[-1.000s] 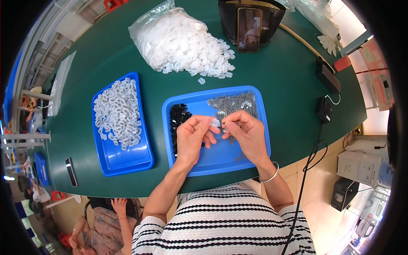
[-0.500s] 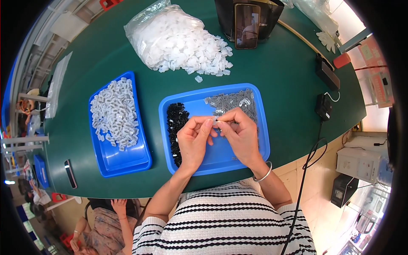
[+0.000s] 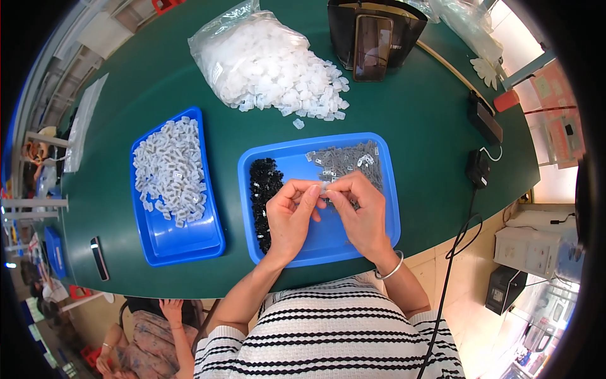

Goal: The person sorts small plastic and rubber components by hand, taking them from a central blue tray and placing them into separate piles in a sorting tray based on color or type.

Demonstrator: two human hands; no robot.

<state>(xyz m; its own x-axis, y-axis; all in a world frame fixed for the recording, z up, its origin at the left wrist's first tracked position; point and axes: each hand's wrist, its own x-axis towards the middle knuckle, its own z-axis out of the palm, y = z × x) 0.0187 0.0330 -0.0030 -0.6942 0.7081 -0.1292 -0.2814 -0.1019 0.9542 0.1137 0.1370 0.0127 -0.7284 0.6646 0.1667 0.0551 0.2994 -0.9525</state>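
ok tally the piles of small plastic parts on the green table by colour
Whitish piles: 2 (one spilling from the clear plastic bag, one in the left blue tray)
Black pile: 1
Grey pile: 1
Total: 4 piles

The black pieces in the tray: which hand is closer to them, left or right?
Left. The left hand is just right of the black pieces, partly overlapping them in view; the right hand is farther right, nearer the gray pieces.
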